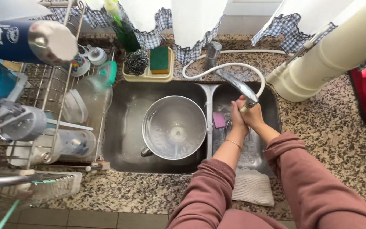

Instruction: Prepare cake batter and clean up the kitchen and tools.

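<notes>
Steel faucet (243, 89) above both hands (244, 116)

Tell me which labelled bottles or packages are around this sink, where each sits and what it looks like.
Blue bottle: top left above the dish rack, lying sideways, dark blue with white lettering and a shiny metal end.
Green bottle: behind the sink, upright, dark green with a pale top; no label visible.

Steel pot (174, 127) in left basin; dish rack (60, 106) beside; sponge (159, 59) behind.
</notes>
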